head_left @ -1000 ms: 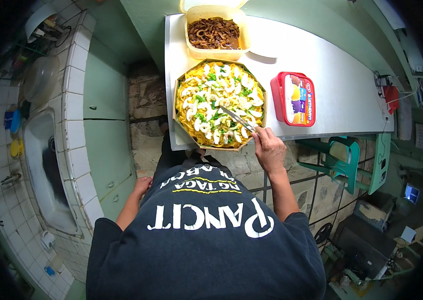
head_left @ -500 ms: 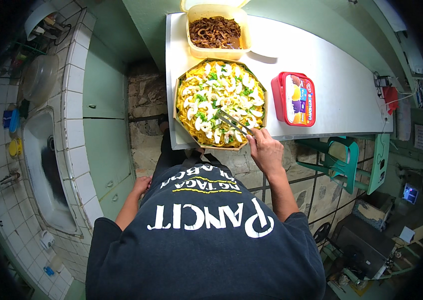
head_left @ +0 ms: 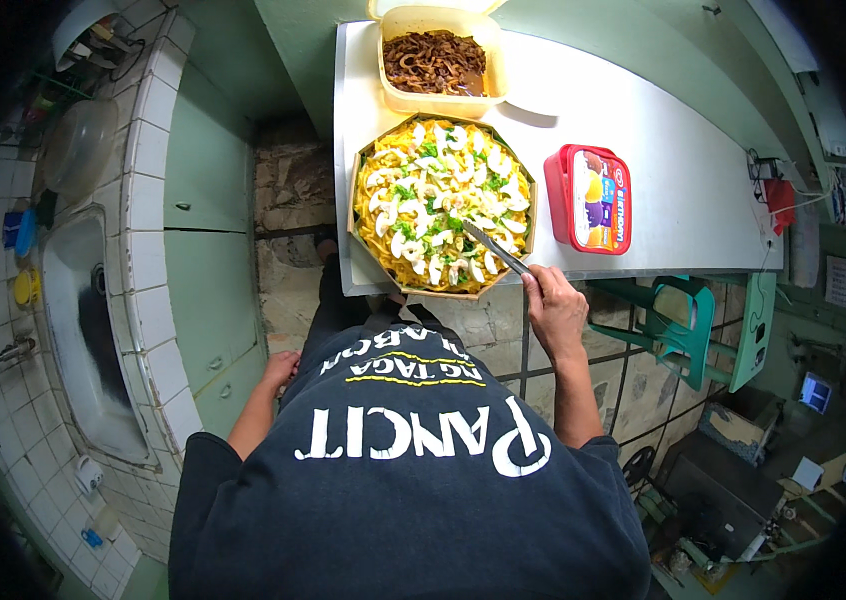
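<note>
My right hand (head_left: 555,308) grips metal tongs (head_left: 495,249) whose tips reach into a large round tray of yellow noodles (head_left: 440,204) topped with egg slices and green bits. The tray sits at the near edge of a white table (head_left: 683,190). My left hand (head_left: 280,368) hangs at my side by my hip, holding nothing, fingers loosely curled. Beyond the tray stands a yellow tub of brown fried bits (head_left: 436,60).
A red lidded plastic box (head_left: 589,198) lies right of the tray. A tiled counter with a sink (head_left: 93,330) and bowls runs along the left. A green stool (head_left: 695,325) stands under the table at right, with boxes on the floor beyond.
My right hand has drawn the tongs toward the tray's near-right part, shifting slightly lower. My left hand stays at my side.
</note>
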{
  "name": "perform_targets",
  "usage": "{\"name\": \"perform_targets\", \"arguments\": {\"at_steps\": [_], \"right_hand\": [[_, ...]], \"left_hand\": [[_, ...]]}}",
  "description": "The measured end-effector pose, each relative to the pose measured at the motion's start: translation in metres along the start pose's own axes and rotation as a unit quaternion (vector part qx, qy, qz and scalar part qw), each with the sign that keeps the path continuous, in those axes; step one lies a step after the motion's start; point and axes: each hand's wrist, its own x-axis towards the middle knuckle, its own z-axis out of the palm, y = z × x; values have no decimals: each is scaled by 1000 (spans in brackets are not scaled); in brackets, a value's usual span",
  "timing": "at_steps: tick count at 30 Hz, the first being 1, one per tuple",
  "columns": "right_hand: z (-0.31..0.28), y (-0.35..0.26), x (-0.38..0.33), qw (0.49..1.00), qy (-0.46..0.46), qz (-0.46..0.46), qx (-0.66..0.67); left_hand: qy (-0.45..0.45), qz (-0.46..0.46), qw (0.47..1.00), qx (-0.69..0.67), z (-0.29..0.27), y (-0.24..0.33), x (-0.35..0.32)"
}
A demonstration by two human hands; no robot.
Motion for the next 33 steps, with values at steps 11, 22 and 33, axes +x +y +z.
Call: {"name": "perform_targets", "arguments": {"at_steps": [11,22,33], "right_hand": [[-3,2,-2,1000,1,12,12],[12,-16,7,997,-41,8,62],[3,-1,0,996,30,3,89]], "left_hand": [[-11,-9,1000,-4,0,11,-2],[-11,7,1000,-15,-1,-10,12],[-22,-6,999,-23,-2,-2,7]]}}
